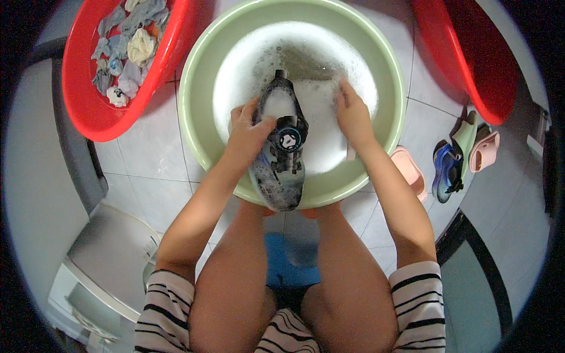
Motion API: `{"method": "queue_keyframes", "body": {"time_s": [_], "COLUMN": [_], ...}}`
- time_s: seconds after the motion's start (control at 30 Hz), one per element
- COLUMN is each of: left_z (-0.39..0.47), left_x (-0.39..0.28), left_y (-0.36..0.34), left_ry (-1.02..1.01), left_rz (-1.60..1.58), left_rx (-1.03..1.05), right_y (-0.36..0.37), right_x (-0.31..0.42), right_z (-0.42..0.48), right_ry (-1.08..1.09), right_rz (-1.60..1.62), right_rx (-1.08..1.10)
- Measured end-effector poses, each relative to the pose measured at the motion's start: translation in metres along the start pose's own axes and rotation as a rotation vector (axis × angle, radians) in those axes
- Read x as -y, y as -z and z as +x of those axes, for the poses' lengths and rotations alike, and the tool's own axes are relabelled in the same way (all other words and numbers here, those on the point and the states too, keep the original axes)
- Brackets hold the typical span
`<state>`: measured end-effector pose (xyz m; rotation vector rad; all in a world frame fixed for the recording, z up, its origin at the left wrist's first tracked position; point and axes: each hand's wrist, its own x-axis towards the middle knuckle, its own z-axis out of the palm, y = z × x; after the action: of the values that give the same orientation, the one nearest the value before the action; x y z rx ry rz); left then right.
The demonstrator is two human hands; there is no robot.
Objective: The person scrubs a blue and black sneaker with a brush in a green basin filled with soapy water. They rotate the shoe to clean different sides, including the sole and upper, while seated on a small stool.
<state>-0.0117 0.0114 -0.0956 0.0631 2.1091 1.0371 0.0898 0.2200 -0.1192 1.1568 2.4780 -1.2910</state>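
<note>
A wet black and grey sneaker with a round dial-like emblem on its upper is held over the near side of a pale green basin. My left hand grips it at the collar, thumb across the top and fingers at the far side. The toe points toward me and overlaps the basin's near rim. White suds and cloudy water fill the basin. To the right of the shoe, my right hand hovers over the foam, fingers bent. Its fingertips are blurred, so whether they hold anything is unclear.
A red tub with wet socks stands at upper left. Another red tub leans at upper right. Pink slippers and a blue sandal lie on the tiled floor at right. A grey-topped plastic stool or box is at lower left.
</note>
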Motion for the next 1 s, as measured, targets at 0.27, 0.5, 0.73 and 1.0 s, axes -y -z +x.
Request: {"method": "queue_keyframes", "body": {"time_s": [0.27, 0.5, 0.73, 1.0], "left_z": [-0.013, -0.012, -0.019, -0.005], "left_x": [-0.023, -0.014, -0.031, -0.042], "left_y": [0.029, 0.022, 0.04, 0.041], "left_ry": [-0.059, -0.08, -0.189, -0.105], "left_rz": [0.255, 0.076, 0.341, 0.496], "left_rx": [0.093, 0.057, 0.042, 0.272], "right_y": [0.042, 0.017, -0.007, 0.009], "right_x": [0.069, 0.088, 0.096, 0.048], "right_z": [-0.041, -0.03, -0.036, -0.006], "right_ry": [0.302, 0.372, 0.345, 0.059], "right_rz": [0.106, -0.216, -0.418, -0.09], "right_rx": [0.581, 0.616, 0.378, 0.094]}}
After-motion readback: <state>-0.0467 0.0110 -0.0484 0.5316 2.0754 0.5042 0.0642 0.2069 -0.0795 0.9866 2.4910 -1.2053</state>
